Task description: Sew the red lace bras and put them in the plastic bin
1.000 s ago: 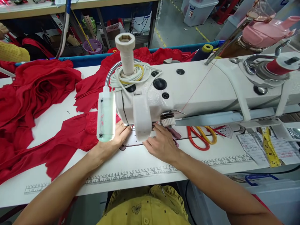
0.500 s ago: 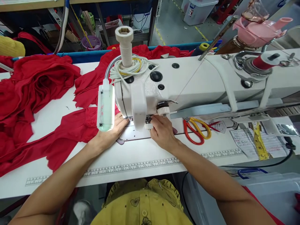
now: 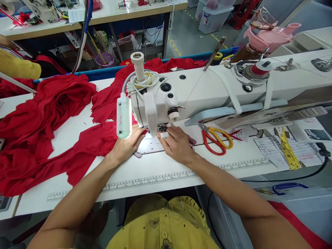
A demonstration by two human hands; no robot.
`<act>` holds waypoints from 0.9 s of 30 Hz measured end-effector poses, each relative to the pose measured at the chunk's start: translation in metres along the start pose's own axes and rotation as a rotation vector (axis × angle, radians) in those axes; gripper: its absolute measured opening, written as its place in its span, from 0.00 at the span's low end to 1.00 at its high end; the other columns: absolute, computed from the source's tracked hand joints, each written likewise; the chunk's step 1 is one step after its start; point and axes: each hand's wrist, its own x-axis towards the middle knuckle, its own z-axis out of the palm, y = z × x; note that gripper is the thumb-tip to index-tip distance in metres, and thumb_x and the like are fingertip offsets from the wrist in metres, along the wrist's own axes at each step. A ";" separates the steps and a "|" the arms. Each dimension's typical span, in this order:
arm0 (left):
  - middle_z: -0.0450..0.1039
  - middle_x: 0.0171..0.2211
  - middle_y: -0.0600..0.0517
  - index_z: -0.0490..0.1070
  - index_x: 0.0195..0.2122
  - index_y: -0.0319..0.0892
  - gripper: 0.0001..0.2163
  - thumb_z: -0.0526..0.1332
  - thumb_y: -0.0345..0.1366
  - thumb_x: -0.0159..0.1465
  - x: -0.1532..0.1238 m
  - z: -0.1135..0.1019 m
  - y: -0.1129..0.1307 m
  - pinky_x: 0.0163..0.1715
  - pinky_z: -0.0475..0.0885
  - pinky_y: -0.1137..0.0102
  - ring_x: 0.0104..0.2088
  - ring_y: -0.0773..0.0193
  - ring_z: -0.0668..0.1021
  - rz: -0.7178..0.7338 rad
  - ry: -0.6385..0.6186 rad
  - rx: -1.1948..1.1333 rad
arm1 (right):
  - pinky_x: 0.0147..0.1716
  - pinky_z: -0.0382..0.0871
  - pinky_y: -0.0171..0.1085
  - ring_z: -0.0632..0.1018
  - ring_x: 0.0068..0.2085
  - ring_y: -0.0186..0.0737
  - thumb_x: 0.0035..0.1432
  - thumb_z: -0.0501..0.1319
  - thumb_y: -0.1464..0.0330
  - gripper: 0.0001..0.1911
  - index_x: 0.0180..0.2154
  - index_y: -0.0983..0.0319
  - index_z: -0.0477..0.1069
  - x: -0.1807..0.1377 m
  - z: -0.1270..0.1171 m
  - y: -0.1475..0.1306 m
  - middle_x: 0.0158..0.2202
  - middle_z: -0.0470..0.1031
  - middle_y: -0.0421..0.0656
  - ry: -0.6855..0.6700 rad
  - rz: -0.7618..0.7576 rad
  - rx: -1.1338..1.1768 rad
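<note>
In the head view, a white sewing machine (image 3: 202,91) stands over the work. Left of its needle area, my left hand (image 3: 129,143) lies on red fabric (image 3: 89,145), fingers closed at the fabric's edge, a scrap of red showing at the fingertips. My right hand (image 3: 178,143) is bent close beside the presser foot, right of the needle, over the metal needle plate (image 3: 150,147). Its thumb and fingers are drawn together; the machine's head partly covers them, and what they hold is hidden. A small lamp (image 3: 123,117) hangs above my left hand.
Piled red fabric (image 3: 59,100) covers the table's left side. Scissors with red and yellow handles (image 3: 216,141) lie right of my right hand. Beyond them are a yellow tape measure (image 3: 289,152) and written papers (image 3: 271,152). A printed ruler (image 3: 155,180) runs along the front edge. Another person's yellow sleeve (image 3: 20,67) shows at left.
The view has tilted up and shifted, showing more of the far table. My hands stay by the needle; the right hand's fingers have shifted slightly towards it, and a bit of red now shows there.
</note>
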 end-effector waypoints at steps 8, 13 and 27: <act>0.76 0.38 0.49 0.73 0.35 0.43 0.04 0.64 0.37 0.63 -0.016 -0.033 0.009 0.54 0.69 0.60 0.46 0.56 0.76 -0.496 0.214 -0.485 | 0.32 0.67 0.40 0.71 0.30 0.39 0.69 0.55 0.72 0.12 0.36 0.62 0.75 -0.002 -0.003 -0.004 0.25 0.71 0.41 0.053 -0.095 0.042; 0.74 0.34 0.52 0.70 0.40 0.44 0.08 0.60 0.43 0.67 -0.045 -0.058 0.042 0.40 0.75 0.68 0.36 0.63 0.78 -0.747 0.501 -0.778 | 0.31 0.68 0.37 0.75 0.31 0.37 0.70 0.55 0.73 0.08 0.42 0.61 0.74 -0.001 -0.013 -0.028 0.31 0.77 0.42 -0.027 -0.097 0.422; 0.76 0.38 0.51 0.71 0.43 0.42 0.16 0.64 0.31 0.51 -0.065 -0.035 0.119 0.42 0.76 0.66 0.37 0.61 0.79 -0.892 0.646 -1.540 | 0.36 0.69 0.40 0.72 0.37 0.41 0.60 0.55 0.68 0.04 0.38 0.59 0.65 -0.010 -0.015 -0.137 0.36 0.71 0.42 -0.098 0.378 0.766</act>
